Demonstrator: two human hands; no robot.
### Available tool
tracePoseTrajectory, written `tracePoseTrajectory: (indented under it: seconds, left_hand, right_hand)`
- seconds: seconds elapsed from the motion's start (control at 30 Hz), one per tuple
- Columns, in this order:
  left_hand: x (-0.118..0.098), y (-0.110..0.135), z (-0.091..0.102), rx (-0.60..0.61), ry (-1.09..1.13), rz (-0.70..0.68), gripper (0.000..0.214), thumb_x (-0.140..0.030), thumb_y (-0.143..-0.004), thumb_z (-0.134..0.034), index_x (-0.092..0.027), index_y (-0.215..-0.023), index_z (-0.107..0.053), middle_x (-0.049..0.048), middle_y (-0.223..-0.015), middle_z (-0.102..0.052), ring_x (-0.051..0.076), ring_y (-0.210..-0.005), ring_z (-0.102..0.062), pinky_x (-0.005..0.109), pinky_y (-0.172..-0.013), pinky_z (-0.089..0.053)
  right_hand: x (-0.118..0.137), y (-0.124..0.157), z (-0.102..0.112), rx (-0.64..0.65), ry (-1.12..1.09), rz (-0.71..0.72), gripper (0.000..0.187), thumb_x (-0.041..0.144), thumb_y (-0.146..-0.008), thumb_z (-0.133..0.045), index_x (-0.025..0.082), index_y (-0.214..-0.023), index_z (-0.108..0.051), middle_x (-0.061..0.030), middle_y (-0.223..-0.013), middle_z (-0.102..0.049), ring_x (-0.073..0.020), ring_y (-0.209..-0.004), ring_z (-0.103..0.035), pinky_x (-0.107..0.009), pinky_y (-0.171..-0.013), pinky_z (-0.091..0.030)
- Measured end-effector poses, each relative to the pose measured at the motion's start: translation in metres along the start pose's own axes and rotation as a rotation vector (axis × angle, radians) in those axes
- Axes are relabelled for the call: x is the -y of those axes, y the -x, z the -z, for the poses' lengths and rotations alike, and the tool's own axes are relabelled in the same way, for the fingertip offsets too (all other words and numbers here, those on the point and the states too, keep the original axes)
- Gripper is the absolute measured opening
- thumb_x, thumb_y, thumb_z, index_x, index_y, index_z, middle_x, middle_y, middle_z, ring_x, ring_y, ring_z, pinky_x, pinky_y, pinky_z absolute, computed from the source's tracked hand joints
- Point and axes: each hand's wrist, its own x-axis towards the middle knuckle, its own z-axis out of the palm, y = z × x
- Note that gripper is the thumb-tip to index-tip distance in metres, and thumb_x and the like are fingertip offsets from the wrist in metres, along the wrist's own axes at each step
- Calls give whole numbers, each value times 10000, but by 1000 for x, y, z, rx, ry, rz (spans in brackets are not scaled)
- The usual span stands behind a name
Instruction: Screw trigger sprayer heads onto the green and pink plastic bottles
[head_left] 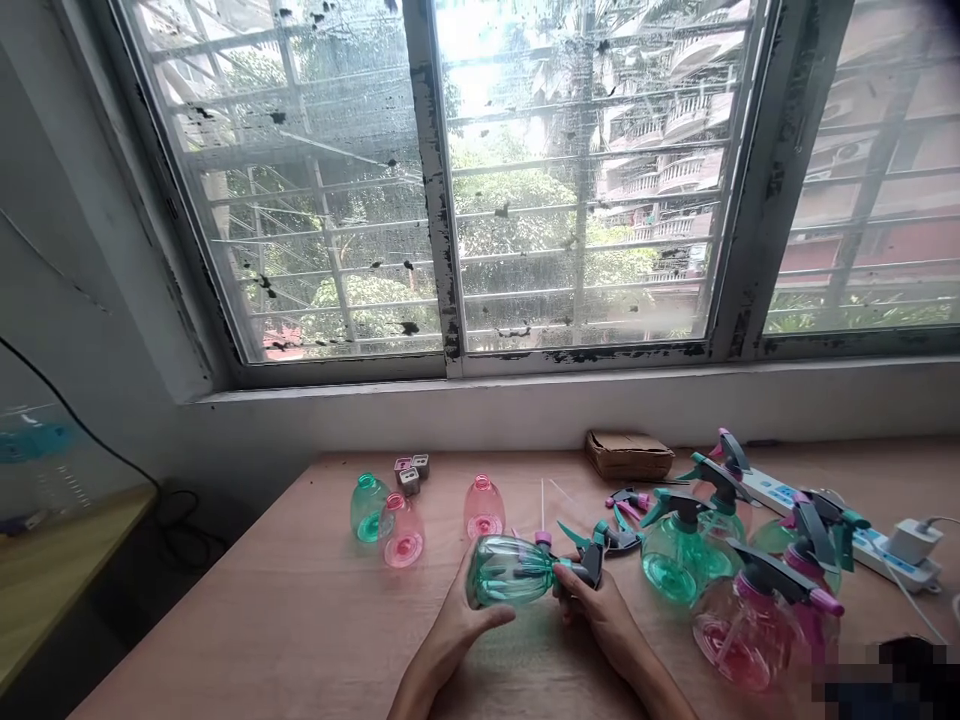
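Observation:
A clear green spray bottle lies sideways in the air above the table, its neck toward the right. My left hand is wrapped round its base, with the thumb along the near side. At the neck, my right hand grips the dark trigger spray head; how far it is screwed on I cannot tell. Just behind are loose teal and black spray heads and a pink-collared one with its tube pointing up. An open pink bottle stands behind my left hand.
Several green and pink bottles with spray heads crowd the right side, beside a white power strip. Further left stand an open green bottle, a pink bottle and small grey blocks. A cardboard box lies by the wall.

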Motion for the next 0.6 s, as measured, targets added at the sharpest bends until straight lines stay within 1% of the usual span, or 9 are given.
tracePoseTrajectory:
  seconds: [0.1, 0.17, 0.23, 0.33, 0.37, 0.43, 0.5, 0.6]
  left_hand:
    - [-1, 0, -1, -29, -16, -18, 730, -357, -718, -886, -245, -1370, -578, 131, -1463, -587, 369, -1387, -492, 487, -1173, -337]
    - [0, -1, -1, -20, -16, -10, 689, -334, -722, -884, -229, -1340, -599, 143, -1425, -618, 374, -1352, -531, 497, -1158, -355]
    - [2, -2, -1, -6, -9, 2, 790, -300, -670, -918, -242, -1375, -566, 142, -1412, -628, 373, -1334, -548, 499, -1153, -361]
    - [4, -3, -2, 1, 9, 11, 1035, -267, -594, -958, -306, -1484, -432, 120, -1486, -563, 357, -1382, -500, 483, -1173, -333]
    - [4, -3, -2, 5, 7, 14, 1092, -270, -583, -963, -320, -1509, -388, 118, -1502, -545, 354, -1390, -491, 483, -1176, -328]
    - [4, -2, -3, 16, -17, 16, 1139, -313, -586, -963, -317, -1537, -336, 131, -1494, -548, 362, -1379, -500, 492, -1170, -333]
    - [2, -3, -3, 20, -53, 12, 1097, -398, -622, -937, -285, -1537, -342, 151, -1455, -579, 376, -1354, -520, 505, -1159, -343]
    - [0, -5, -3, -7, -85, 9, 900, -478, -733, -847, -237, -1491, -426, 163, -1396, -621, 386, -1334, -532, 527, -1160, -325]
  right_hand:
    - [1, 0, -1, 0, -7, -7, 395, 534, -772, -797, 192, -874, -629, 10, -641, -656, -145, -490, -527, -270, -457, -448]
    - [2, 1, -2, -4, -15, -8, 397, 534, -770, -800, 195, -877, -623, 11, -642, -656, -143, -488, -522, -268, -450, -445]
    - [2, 2, -2, -13, -23, -13, 407, 537, -763, -804, 198, -886, -616, 13, -641, -655, -144, -494, -522, -267, -450, -449]
    - [3, 2, -2, -25, -34, -23, 432, 549, -744, -814, 202, -901, -610, 17, -635, -652, -147, -504, -526, -268, -456, -458]
    - [3, 2, -2, -25, -35, -26, 439, 553, -737, -817, 202, -902, -610, 19, -632, -651, -147, -502, -527, -268, -456, -458]
    - [4, 2, -3, -21, -33, -32, 447, 557, -729, -821, 199, -894, -612, 19, -627, -651, -142, -489, -524, -266, -451, -454]
    - [5, 2, -3, -16, -27, -39, 451, 561, -724, -823, 195, -882, -612, 17, -627, -656, -138, -474, -522, -265, -446, -448]
    - [6, 2, -3, -21, -19, -54, 466, 568, -712, -829, 192, -890, -618, 11, -631, -668, -145, -477, -538, -269, -453, -456]
